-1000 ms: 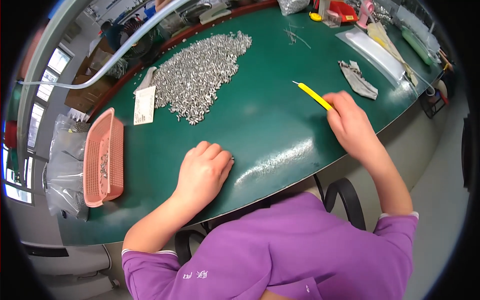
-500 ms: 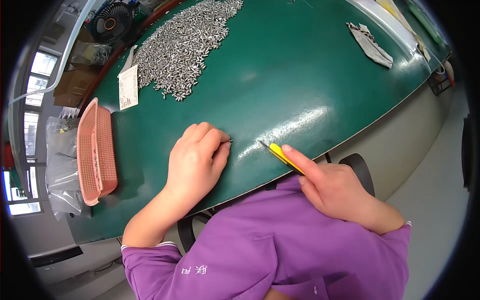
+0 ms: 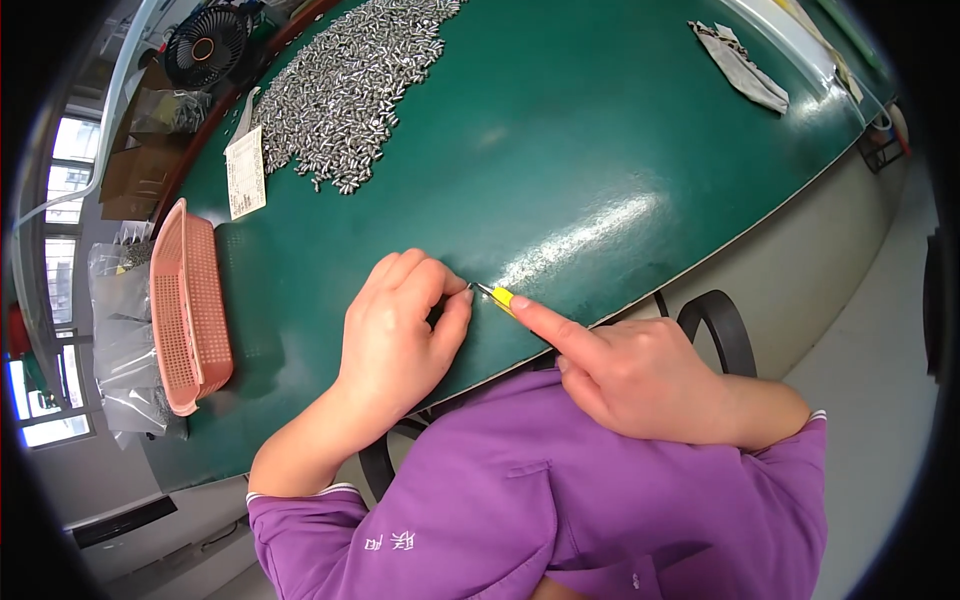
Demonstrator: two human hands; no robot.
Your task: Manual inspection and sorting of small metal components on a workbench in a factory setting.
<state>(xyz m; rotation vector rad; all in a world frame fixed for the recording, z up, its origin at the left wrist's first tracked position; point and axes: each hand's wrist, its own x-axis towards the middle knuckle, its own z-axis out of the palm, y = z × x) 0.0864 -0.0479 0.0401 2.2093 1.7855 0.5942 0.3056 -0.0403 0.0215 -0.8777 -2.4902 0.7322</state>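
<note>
My left hand (image 3: pixel 400 325) is closed in a pinch above the green table (image 3: pixel 420 200). Between its thumb and forefinger is a small metal part (image 3: pixel 470 287), mostly hidden by the fingertips. My right hand (image 3: pixel 630 375) grips a yellow-handled tool (image 3: pixel 504 297) with a thin pointed metal tip, its forefinger stretched along the handle. That tip meets or nearly meets the small part at my left fingertips; whether they touch I cannot tell. A large heap of small silver cylindrical metal parts (image 3: pixel 350 90) lies at the far left of the table.
A pink perforated basket (image 3: pixel 210 300) stands left of my left hand, next to clear plastic bags (image 3: pixel 125 340). A paper tag (image 3: pixel 245 175) lies beside the heap. At the far right is a grey-white cloth piece (image 3: pixel 740 70). A black fan (image 3: pixel 205 48) sits beyond the table's left edge.
My right hand has moved left with the yellow-handled tool, bringing its tip to my left fingertips. My left hand stays pinched and has shifted slightly right.
</note>
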